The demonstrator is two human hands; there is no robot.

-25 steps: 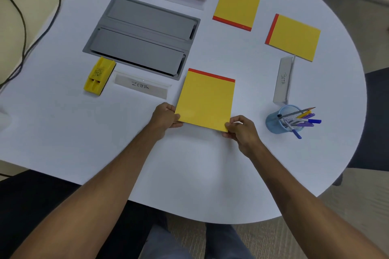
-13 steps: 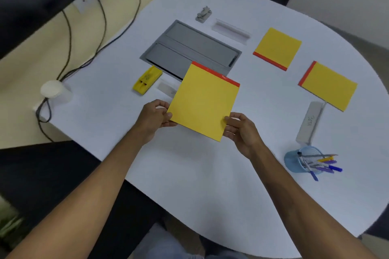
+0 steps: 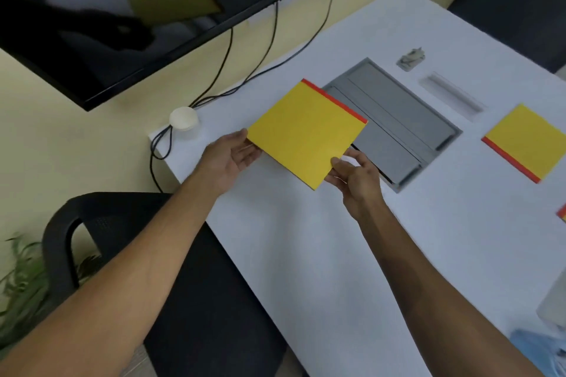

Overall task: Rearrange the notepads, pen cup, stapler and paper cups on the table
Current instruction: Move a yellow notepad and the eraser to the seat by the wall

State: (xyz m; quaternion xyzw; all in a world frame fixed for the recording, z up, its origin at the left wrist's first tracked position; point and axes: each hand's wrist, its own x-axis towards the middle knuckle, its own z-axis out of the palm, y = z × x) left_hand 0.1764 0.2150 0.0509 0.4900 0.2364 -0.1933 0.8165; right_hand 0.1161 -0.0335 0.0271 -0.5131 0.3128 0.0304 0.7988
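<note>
The yellow notepad (image 3: 306,131), flat on the white table (image 3: 321,254) a second ago, is now lifted clear above it. The left hand (image 3: 228,156) cradles its left edge with fingers spread; the right hand (image 3: 352,173) pinches its near corner. It hangs toward the table's left end, seemingly over the grey panel (image 3: 407,119), near the paper cup (image 3: 183,119).
</note>
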